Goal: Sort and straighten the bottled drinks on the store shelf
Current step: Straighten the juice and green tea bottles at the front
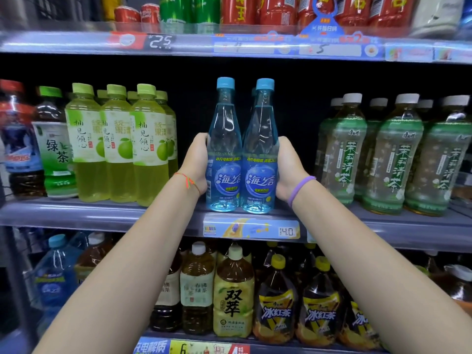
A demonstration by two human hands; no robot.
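Two clear blue bottles with blue caps stand upright side by side at the front of the middle shelf (102, 213). My left hand (195, 164) is wrapped around the left blue bottle (224, 129). My right hand (288, 169) grips the right blue bottle (261, 134) from its right side. Both labels face forward, and the two bottles touch each other. A third blue cap peeks out behind the right one.
Yellow-green pomelo drink bottles (117, 149) stand left of the blue pair, jasmine tea bottles (390, 154) to the right, with dark gaps between. Cans fill the upper shelf (76, 44). Large tea bottles (232, 292) crowd the shelf below. A 4.0 price tag (287, 231) sits under the blue bottles.
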